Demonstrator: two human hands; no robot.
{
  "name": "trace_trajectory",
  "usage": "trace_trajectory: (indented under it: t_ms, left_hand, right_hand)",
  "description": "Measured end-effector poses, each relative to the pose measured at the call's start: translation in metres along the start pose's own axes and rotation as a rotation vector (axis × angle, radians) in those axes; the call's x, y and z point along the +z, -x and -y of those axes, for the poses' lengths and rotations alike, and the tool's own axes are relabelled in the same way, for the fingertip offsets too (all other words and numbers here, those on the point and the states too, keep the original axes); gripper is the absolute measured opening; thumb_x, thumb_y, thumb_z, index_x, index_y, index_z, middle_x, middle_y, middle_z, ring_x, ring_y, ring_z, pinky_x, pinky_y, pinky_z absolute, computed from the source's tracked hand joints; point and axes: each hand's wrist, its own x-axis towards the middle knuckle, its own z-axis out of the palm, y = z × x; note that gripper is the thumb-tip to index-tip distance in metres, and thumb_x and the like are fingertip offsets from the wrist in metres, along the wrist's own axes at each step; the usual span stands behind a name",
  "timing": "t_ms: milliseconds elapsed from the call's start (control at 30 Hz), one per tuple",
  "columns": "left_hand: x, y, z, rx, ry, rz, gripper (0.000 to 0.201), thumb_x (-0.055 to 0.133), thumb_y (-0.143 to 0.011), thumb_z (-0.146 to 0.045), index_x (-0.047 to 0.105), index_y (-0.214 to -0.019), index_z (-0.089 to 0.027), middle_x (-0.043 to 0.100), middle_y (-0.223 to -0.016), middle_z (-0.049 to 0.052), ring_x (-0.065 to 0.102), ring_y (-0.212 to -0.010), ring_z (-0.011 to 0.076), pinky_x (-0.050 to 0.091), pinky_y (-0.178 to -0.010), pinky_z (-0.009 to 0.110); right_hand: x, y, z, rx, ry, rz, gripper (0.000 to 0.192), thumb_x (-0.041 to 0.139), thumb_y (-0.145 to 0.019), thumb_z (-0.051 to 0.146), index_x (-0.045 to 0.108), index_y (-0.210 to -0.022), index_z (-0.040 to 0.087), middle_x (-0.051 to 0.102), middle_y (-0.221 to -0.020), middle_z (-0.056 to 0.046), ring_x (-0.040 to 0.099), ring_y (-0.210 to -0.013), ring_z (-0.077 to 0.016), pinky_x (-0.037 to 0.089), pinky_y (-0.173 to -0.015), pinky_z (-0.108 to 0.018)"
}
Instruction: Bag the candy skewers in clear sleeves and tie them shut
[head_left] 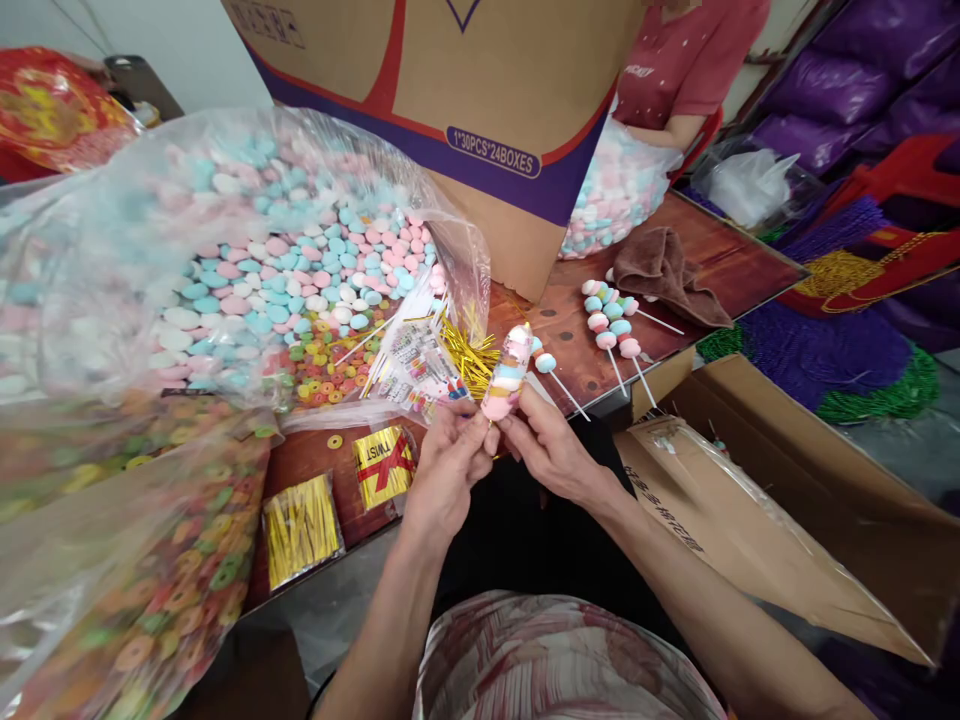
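While hands pinch candy skewer (508, 372), carton (480, 110) reads "1*30PCS*24BOXES"

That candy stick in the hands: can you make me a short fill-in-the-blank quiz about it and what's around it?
1. Both hands, left hand and right hand, hold one candy ____ between them.
2. The twist ties by the bag are ____ in colour.
3. The brown ____ lies crumpled beyond the finished sticks.
4. The box reads "1*30PCS*24____".

Missing words: stick; gold; cloth; BOXES
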Motion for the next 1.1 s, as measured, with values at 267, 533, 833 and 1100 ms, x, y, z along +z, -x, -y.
trace_trajectory:
  t_ms: [267,533,833,1100]
  left_hand:
    - [-0.001,-0.004,0.017,0.409,-0.49,-0.128,0.02,0.072,-0.082,-0.032,0.075,-0.096,-0.018,0.071,-0.092,0.005,0.062,-0.083,0.0162,0.049,-0.077,0.027]
    - [-0.002,-0.012,0.008,-0.103,0.182,-0.104,0.026,0.086,-0.063,-0.022,0.066,-0.072,-0.009,0.043,-0.053,-0.007,0.023,-0.041,-0.002,0.017,-0.037,0.011]
    - [0.004,-0.011,0.005,-0.254,0.354,-0.069,0.024,0.082,-0.069,-0.016,0.061,-0.077,-0.01,0.047,-0.06,-0.006,0.025,-0.041,-0.0029,0.019,-0.037,0.009]
    - [0.018,-0.009,0.015,-0.098,0.296,-0.049,0.023,0.082,-0.072,-0.025,0.066,-0.085,-0.016,0.056,-0.068,-0.005,0.045,-0.051,0.002,0.038,-0.049,0.012]
  right_hand:
    - [0.006,-0.002,0.006,0.259,-0.09,-0.103,0.006,0.047,-0.09,0.025,0.047,-0.085,0.022,0.046,-0.063,0.007,0.041,-0.042,-0.0072,0.033,-0.039,-0.021]
    - [0.01,0.006,-0.004,0.192,-0.232,-0.124,0.017,0.049,-0.096,0.034,0.05,-0.084,0.021,0.055,-0.064,0.006,0.038,-0.041,-0.0054,0.038,-0.04,-0.019]
    - [-0.006,0.006,-0.024,-0.69,0.723,-0.348,0.025,0.054,-0.09,0.006,0.068,-0.106,0.02,0.073,-0.098,-0.009,0.069,-0.092,-0.0176,0.055,-0.08,-0.03]
    - [0.007,0.003,-0.013,-0.505,0.734,-0.446,0.013,0.047,-0.094,0.012,0.058,-0.091,0.017,0.064,-0.082,-0.008,0.061,-0.077,-0.0182,0.05,-0.07,-0.032]
